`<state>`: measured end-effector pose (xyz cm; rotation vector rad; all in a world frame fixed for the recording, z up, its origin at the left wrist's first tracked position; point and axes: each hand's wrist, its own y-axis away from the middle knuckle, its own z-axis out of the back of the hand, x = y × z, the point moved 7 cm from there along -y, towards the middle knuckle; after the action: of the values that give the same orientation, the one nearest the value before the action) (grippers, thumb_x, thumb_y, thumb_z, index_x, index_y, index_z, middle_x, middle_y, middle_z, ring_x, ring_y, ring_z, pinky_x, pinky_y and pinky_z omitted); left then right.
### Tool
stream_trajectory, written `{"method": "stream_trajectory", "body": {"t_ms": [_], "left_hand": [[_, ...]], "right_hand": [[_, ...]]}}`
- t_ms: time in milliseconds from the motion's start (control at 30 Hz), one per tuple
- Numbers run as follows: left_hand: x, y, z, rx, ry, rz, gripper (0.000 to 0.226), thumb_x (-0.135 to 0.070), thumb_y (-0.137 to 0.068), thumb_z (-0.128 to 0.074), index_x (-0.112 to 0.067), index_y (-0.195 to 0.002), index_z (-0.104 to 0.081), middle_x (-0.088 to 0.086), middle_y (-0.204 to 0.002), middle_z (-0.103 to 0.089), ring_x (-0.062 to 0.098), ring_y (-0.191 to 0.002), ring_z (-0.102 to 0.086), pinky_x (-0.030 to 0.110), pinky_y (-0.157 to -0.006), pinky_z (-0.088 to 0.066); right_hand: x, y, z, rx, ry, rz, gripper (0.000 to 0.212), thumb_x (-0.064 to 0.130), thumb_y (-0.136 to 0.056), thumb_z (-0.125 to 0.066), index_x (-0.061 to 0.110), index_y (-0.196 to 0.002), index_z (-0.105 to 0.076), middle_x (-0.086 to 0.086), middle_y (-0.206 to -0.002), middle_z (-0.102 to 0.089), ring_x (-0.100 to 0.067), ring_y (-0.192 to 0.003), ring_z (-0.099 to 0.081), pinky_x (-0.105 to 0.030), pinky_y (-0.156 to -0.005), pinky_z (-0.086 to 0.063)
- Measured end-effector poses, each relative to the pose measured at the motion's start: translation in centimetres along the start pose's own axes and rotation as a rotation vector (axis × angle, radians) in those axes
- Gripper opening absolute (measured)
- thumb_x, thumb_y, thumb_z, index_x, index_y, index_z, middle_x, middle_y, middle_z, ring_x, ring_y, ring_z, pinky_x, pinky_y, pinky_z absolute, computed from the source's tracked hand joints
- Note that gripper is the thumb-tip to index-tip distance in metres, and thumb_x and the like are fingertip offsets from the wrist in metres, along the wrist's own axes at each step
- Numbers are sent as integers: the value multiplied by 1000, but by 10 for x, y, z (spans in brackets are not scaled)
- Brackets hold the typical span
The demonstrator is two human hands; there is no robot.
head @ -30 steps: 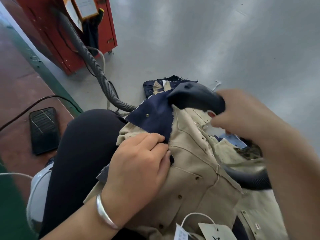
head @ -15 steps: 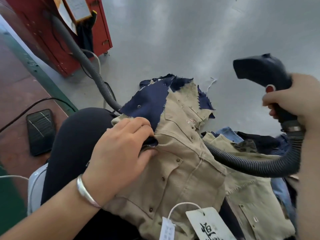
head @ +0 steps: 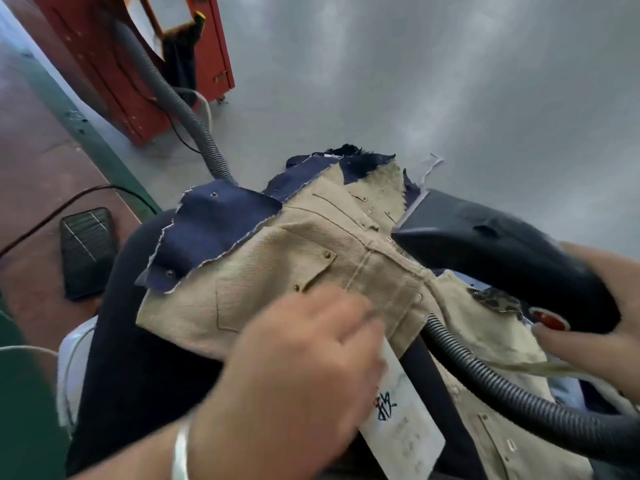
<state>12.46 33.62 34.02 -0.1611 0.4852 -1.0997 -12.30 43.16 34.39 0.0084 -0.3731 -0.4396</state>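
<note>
A stack of fabric swatches lies over my lap: a khaki piece point(head: 277, 285) with pockets and rivets on top, a navy piece point(head: 214, 230) sticking out beneath it at the upper left. My left hand point(head: 301, 368), blurred, lies over the khaki piece's near edge with its fingers spread. A white paper tag point(head: 398, 420) with black writing lies just right of this hand. My right hand point(head: 595, 313) grips the black suction nozzle point(head: 485, 244) by its handle, next to a red button point(head: 550, 320). The nozzle mouth points left, over the khaki piece's right part.
The nozzle's grey ribbed hose point(head: 502, 386) loops across more khaki and blue swatches at the right. A second hose point(head: 187, 109) runs to a red machine point(head: 138, 64) at the back left. A black foot pedal point(head: 86, 251) lies on the reddish floor at the left.
My right hand has brought the nozzle down and to the left, onto the fabric. My left hand has let go of the navy piece's edge and slid toward the khaki piece's near edge.
</note>
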Motion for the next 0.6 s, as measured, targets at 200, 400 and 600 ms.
{"method": "stream_trajectory", "body": {"t_ms": [200, 400, 600], "left_hand": [[-18, 19, -48, 234, 131, -9, 36, -43, -72, -62, -15, -91, -75, -2, -99, -70, 16, -82, -65, 26, -57, -52], [-3, 18, -50, 271, 245, 105, 36, -52, -75, -59, -24, -97, -67, -13, -105, -61, 10, -94, -56, 29, -66, -51], [-6, 24, -51, 256, 281, 80, 35, -49, -76, -60, -24, -99, -65, -14, -110, -58, 9, -97, -55, 28, -66, -50]], "right_hand": [[85, -9, -30, 233, 220, 63, 28, 43, -55, -52, 49, -82, -44, 7, -48, -50, -15, -44, -53, -37, -45, -48], [128, -48, -42, 192, 235, 110, 26, 25, -71, -71, 35, -76, -48, 9, -57, -52, -7, -54, -49, -27, -47, -31], [156, -113, -55, 62, 58, 138, 21, 16, -78, -67, 26, -93, -55, 3, -75, -57, -25, -69, -56, -31, -58, -41]]}}
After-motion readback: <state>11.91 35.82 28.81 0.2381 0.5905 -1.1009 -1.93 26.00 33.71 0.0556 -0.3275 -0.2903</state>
